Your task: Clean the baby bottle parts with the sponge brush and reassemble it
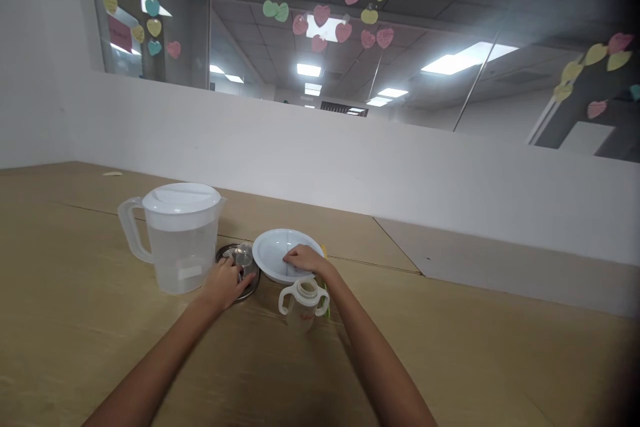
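Observation:
My left hand (225, 283) reaches over a round metal dish (256, 283), its fingers curled and its thumb on the near side. A clear, rounded piece (243, 253) sits in the dish by my fingertips; what lies between the fingers is hidden. Over a white bowl (270, 263), my right hand (306, 258) is closed with its fingertips pinched together above the inside. Whatever is in that pinch is too small to name. Just in front of the bowl stands a small clear bottle with two white handles (303, 303), below my right wrist.
A large clear pitcher with a white lid (183, 240) stands left of the dish. Something yellow and green (326, 300) shows partly behind my right forearm. A white wall (300, 153) and a window with heart-shaped notes rise behind the wooden table (475, 360).

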A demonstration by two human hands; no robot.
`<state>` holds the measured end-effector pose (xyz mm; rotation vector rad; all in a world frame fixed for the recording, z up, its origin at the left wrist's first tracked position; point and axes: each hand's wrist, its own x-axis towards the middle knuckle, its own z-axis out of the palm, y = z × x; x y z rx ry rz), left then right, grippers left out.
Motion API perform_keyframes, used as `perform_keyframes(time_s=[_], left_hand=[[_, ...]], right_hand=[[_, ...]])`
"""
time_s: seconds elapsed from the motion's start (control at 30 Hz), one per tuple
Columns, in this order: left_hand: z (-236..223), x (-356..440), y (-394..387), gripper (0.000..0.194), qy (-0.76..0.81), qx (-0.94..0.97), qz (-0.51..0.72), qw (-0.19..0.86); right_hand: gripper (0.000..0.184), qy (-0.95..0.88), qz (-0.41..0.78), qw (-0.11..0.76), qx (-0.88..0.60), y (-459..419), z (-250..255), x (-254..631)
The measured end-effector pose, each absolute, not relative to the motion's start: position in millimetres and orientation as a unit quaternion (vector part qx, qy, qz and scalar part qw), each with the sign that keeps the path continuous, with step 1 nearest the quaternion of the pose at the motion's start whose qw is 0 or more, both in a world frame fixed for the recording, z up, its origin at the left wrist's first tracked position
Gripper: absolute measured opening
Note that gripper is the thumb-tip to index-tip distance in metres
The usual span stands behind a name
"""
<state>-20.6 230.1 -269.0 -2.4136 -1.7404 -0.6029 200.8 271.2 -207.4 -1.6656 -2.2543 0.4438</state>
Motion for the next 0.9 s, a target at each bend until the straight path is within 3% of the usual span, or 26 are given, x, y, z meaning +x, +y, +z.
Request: perform_keyframes(time_s=[0.3,0.57,0.9], left_hand=[[-260,-14,225,0.066,-0.588,-0.787,-0.176,0.066],[-256,-16,224,0.062,-0.594,-0.769,-0.228,0.067],[-253,-16,222,0.064,-0.616,-0.743,-0.261,0.017]], right_hand=[[0.032,-0.751,0.133,0.242,-0.600,261,-176,206],[0.036,-0.752,0.135,0.341,-0.548,224,-141,202],[0.039,-0.739,0.114,0.375,-0.548,205,-120,210]])
